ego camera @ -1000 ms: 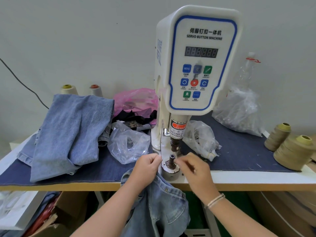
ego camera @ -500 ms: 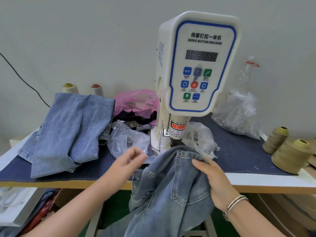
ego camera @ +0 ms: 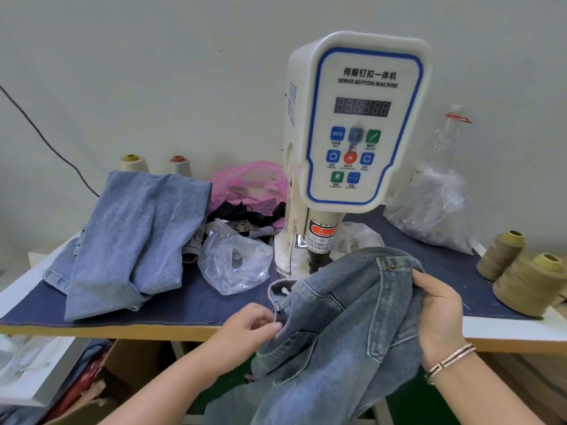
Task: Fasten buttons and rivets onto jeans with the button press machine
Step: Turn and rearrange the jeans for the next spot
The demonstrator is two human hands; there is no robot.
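A white servo button machine [ego camera: 356, 124] stands at the middle of the table. Blue jeans [ego camera: 343, 326] are bunched in front of it and hide its lower die. My right hand [ego camera: 438, 311] grips the waistband near a small rivet [ego camera: 392, 266] at the pocket corner. My left hand [ego camera: 248, 329] pinches the jeans' edge by the buttonhole [ego camera: 283, 291]. A clear bag with metal buttons [ego camera: 234, 265] lies just left of the machine.
A folded pile of light jeans [ego camera: 135, 237] covers the left of the dark blue table mat [ego camera: 445, 265]. Thread cones [ego camera: 527, 283] stand at the right edge. A pink bag [ego camera: 248, 182], a clear bag [ego camera: 429, 207] and a bottle [ego camera: 445, 139] sit behind.
The jeans were at the die with both hands pinching the cloth; they have since been lifted off and turned. My right hand moved right along the waistband, my left drew back and down.
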